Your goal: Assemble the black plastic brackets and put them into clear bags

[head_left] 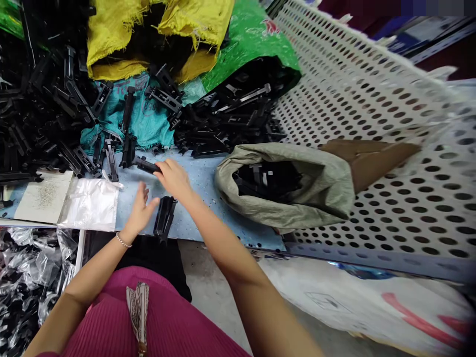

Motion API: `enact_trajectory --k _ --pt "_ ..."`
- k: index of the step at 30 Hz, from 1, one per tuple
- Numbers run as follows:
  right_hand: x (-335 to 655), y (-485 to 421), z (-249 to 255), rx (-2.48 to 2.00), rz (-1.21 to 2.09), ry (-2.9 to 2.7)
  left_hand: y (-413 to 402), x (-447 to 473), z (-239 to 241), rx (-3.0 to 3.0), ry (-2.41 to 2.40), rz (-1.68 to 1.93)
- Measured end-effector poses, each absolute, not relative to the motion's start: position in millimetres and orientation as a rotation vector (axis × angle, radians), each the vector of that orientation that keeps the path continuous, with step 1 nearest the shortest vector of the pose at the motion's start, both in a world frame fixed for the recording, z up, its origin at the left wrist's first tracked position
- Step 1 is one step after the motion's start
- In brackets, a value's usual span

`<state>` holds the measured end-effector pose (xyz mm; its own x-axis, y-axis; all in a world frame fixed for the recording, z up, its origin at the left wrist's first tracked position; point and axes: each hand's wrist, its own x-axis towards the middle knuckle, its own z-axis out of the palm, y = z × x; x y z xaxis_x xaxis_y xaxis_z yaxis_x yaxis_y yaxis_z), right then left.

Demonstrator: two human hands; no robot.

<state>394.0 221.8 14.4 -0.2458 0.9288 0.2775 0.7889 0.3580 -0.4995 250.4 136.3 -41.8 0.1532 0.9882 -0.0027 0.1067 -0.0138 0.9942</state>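
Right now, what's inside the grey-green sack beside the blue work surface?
Black parts show through the mouth of the grey-green sack, with a small pale patch among them. The fabric covers everything deeper.

With my right hand (pixel 173 178) I pinch one end of a narrow black bar-shaped part (pixel 148 165), slanting away leftward; a broader, ridged black part (pixel 165 217) lies lengthwise at the speckled blue tabletop's (pixel 203 176) front edge, beside my left hand (pixel 139 210).
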Motion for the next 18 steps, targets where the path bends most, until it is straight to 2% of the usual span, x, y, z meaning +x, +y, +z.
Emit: enact_trajectory --k 5,10,15,18 --pt "369 143 26 -1.229 0.578 -2.047 141 223 2 1.254 1.208 1.194" --pt "368 145 28 -1.176 0.643 -1.843 126 203 31 1.434 1.241 1.143" --pt "369 159 41 -1.121 1.128 -1.601 116 194 37 1.598 1.321 1.126" --pt "367 161 54 -1.086 1.296 -1.579 111 193 38 1.643 1.344 1.094"
